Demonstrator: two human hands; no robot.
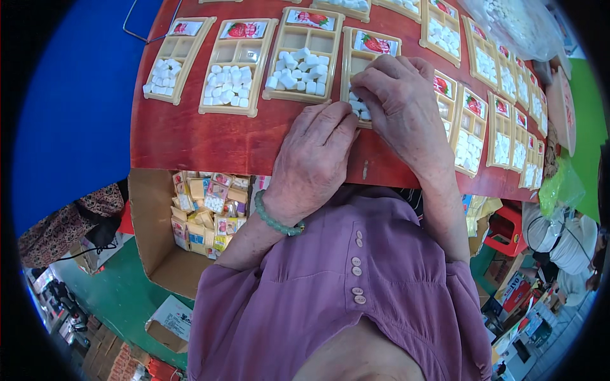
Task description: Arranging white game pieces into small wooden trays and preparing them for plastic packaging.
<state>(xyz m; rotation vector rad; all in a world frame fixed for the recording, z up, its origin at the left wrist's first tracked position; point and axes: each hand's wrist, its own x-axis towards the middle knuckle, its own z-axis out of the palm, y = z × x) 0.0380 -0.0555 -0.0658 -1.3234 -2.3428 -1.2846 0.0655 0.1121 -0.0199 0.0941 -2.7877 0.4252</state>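
A cream plastic tray [346, 60] with compartments lies in front of me on the red table, a strawberry-printed packet [376, 44] in its far end. Small white marshmallow-like pieces [359, 109] show in its near end, partly covered by my fingers. Over that part, my right hand [403, 105] is closed in a pinch; what it holds, if anything, is hidden. My left hand [314, 152], with a green bead bracelet [273, 219] on the wrist, is closed at the tray's near left corner. Its fingertips are out of sight against the tray.
Similar trays with white pieces stand in rows: one [305, 54] just left, another [470, 130] to the right. A clear plastic bag [518, 25] of white pieces lies far right. Below the red table's [203, 149] near edge stands a cardboard box [152, 228] of small packs.
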